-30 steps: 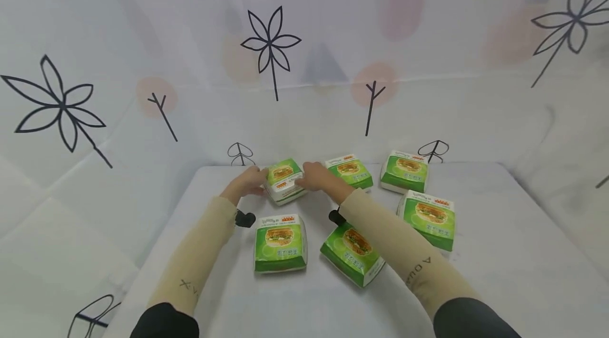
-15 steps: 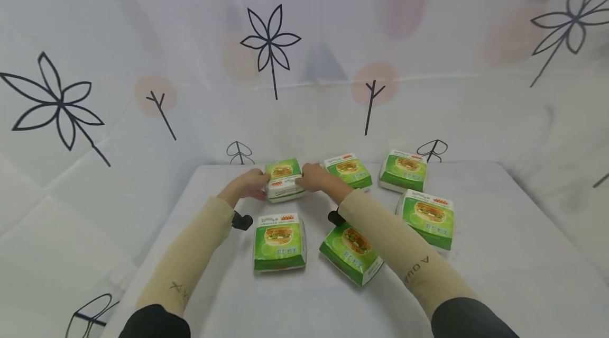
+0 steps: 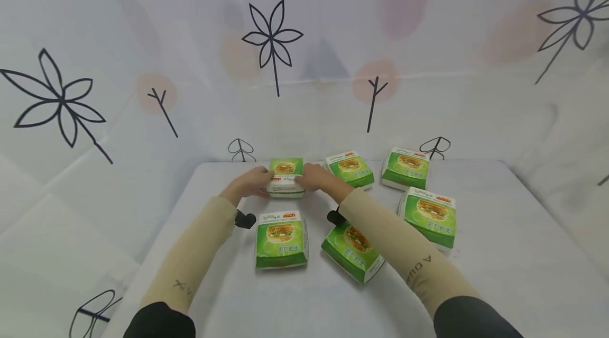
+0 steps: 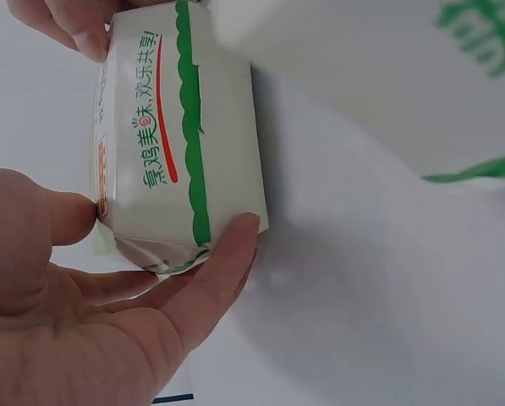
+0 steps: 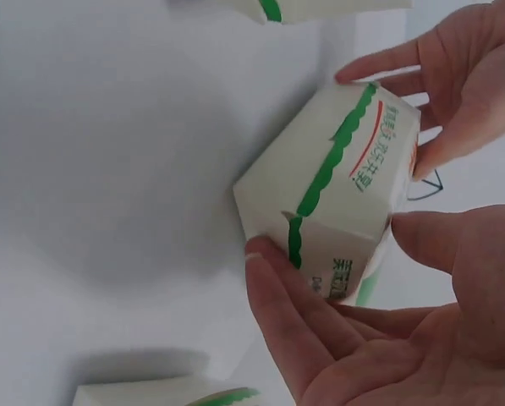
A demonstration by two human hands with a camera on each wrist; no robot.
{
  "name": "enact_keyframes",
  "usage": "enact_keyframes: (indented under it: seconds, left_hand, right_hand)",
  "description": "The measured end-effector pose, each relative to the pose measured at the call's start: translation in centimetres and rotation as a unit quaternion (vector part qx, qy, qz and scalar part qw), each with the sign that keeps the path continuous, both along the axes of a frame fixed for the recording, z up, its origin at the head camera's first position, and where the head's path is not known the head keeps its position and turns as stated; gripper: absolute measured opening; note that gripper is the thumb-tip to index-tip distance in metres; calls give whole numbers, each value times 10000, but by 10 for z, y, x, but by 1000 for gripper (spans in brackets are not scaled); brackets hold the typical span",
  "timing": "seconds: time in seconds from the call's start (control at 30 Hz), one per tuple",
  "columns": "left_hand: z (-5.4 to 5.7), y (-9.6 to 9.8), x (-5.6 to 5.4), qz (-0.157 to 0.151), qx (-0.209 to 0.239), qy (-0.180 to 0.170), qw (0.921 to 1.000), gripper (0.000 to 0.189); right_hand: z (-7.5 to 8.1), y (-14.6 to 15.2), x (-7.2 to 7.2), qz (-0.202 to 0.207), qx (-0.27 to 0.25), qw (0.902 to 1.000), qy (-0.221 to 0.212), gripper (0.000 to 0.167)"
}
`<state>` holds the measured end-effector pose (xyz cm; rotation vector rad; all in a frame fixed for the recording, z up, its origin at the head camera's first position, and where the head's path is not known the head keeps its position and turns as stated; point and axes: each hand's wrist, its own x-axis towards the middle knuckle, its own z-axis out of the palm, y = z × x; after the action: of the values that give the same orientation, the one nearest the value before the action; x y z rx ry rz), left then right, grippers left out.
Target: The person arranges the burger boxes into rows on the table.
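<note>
At the back left of the white table sits a green and white burger box (image 3: 286,185) with a burger picture on its lid. My left hand (image 3: 249,183) grips its left side. My right hand (image 3: 320,178) holds the opposite side. The left wrist view shows my left thumb at the lid's edge and the fingers along the lower side of the box (image 4: 163,127). In the right wrist view, my right hand (image 5: 379,330) has its thumb at the top edge and fingertips low on a corner of the box (image 5: 332,178).
Nearest in front is another burger box (image 3: 282,240); a skewed box (image 3: 352,253) lies partly under my right forearm. To the right are a back box (image 3: 350,169), a far right box (image 3: 406,167) and a box (image 3: 430,216) before it. A patterned cloth (image 3: 304,116) hangs behind the table.
Between both hands the held burger box has turned from a slant to lie square, its front edge now level, and has shifted slightly back. The other boxes stay put.
</note>
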<state>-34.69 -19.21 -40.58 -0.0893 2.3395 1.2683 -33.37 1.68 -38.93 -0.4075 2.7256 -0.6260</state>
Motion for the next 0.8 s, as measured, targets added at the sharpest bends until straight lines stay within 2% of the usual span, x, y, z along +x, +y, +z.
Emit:
enact_keyframes:
  seconds: [0.2, 0.4, 0.63, 0.8]
  left_hand:
    - [5, 4, -5, -6, 143, 47, 9999, 56]
    - [2, -4, -11, 36, 244, -81, 9997, 59]
    - [1, -7, -10, -24, 176, -41, 9998, 60]
    - [10, -10, -6, 42, 61, 103, 9999, 67]
  right_hand:
    - [-1, -3, -5, -113, -295, 9995, -23, 45]
    - [-6, -10, -11, -278, -362, 9989, -117, 52]
    - [-11, -13, -14, -438, -417, 9980, -185, 51]
    - [-4, -3, -10, -208, -329, 9992, -6, 41]
